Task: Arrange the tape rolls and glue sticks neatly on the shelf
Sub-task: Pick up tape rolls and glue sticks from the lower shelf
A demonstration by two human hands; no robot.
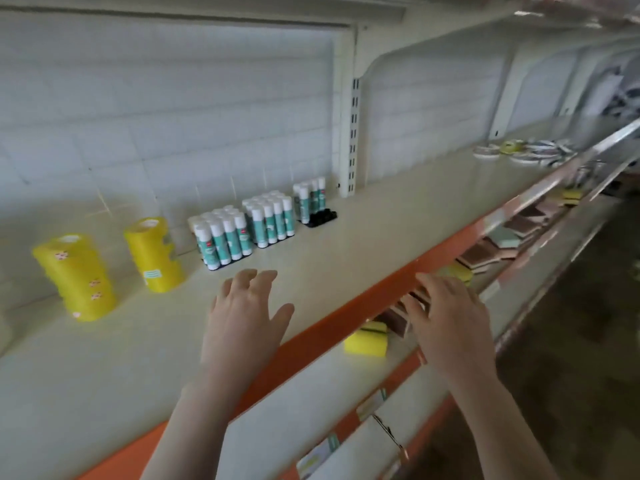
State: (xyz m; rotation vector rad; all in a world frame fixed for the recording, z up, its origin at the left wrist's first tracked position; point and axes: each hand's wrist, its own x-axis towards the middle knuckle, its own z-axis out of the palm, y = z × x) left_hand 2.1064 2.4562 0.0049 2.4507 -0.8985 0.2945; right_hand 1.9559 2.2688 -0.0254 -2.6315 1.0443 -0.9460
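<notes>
Glossy yellow tape stacks [74, 275], cylindrical glue sticks [223, 237]

Two yellow stacks of tape rolls are seen on the shelf [398, 216]: the left stack [78, 277] and the right stack [154, 254] (rolls per stack can't be counted, too blurry). Three trays of glue sticks are lined up: the near tray [221, 237], the middle tray [270, 220] and the far tray [311, 200], which is only partly filled, around five sticks showing. The two full ones look like roughly sixteen each, tbh hard to tell. Far right, a loose pile of flat tape rolls [526, 152] is spotted, maybe six or seven. Two hands are counted: left hand [246, 313], right hand [446, 317]. Two yellow sponges below: near sponge [367, 341], far sponge [457, 273].
</notes>
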